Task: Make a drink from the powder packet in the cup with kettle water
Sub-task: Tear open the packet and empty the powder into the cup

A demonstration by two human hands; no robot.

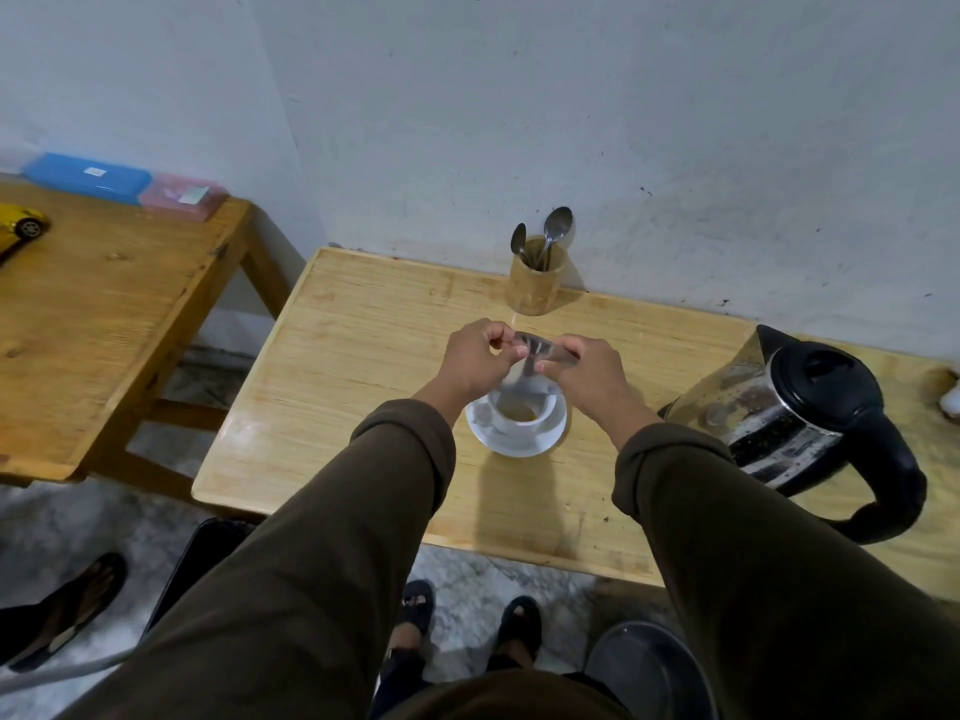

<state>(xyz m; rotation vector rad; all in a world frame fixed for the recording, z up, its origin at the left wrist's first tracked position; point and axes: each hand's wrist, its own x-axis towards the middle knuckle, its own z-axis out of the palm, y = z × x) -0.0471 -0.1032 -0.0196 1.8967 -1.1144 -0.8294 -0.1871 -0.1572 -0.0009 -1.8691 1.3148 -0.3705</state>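
A silvery powder packet [524,368] hangs tipped over a white cup [522,414], blurred by motion. My left hand [475,361] pinches its upper left end and my right hand [589,374] pinches its upper right end, both just above the cup. Yellow-brown powder lies in the bottom of the cup, which stands on a white saucer [540,441] in the middle of the light wooden table [374,356]. A steel kettle [789,433] with a black lid and handle stands to the right of the saucer.
A wooden holder [535,283] with two spoons stands against the wall behind the cup. A second wooden table [114,324] to the left carries blue and pink boxes and a yellow toy car. A dark bin [649,667] and feet in sandals are on the floor below.
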